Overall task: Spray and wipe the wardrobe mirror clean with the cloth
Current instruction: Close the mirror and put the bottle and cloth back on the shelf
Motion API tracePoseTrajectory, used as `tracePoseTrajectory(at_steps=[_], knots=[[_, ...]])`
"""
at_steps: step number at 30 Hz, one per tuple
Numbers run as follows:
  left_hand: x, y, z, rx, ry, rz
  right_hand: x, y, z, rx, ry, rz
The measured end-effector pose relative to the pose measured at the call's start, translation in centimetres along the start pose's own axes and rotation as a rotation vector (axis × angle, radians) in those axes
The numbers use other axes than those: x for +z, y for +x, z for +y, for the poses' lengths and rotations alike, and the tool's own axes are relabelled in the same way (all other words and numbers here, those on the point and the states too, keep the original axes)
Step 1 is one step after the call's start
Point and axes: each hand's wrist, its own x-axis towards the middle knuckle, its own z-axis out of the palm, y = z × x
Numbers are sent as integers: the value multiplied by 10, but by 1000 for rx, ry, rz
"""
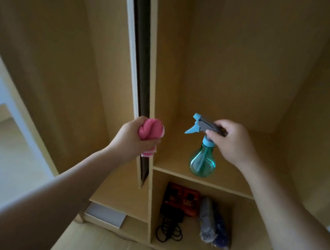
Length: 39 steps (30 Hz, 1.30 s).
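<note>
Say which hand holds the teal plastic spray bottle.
The right hand grips the teal plastic spray bottle by its grey head; left hand grips a bunched pink cloth.

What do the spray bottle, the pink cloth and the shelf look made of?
The spray bottle: likely plastic, see-through teal body, opaque blue-grey trigger head. The pink cloth: soft fabric, perhaps microfibre, bunched in plump folds. The shelf: probably laminated board, flat matte tan face, thin edge.

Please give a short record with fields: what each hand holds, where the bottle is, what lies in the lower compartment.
left hand: grips the bunched pink cloth
right hand: holds the spray bottle by its trigger head
bottle position: upright at the shelf; standing or lifted, cannot tell
lower compartment: black-and-red device, black cables, bagged blue-grey item
</note>
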Motion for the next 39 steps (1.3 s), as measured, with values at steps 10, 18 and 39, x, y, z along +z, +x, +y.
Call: tracePoseTrajectory(at_steps=[10, 18, 39], knots=[[-188, -93, -66, -31, 18, 145, 134, -37, -151, -66, 83, -59], [-279, -103, -113, -51, 54, 203, 227, -32, -222, -110, 153, -138], [-282, 46, -283, -152, 40, 16, 390, 40, -126, 93, 98, -128]])
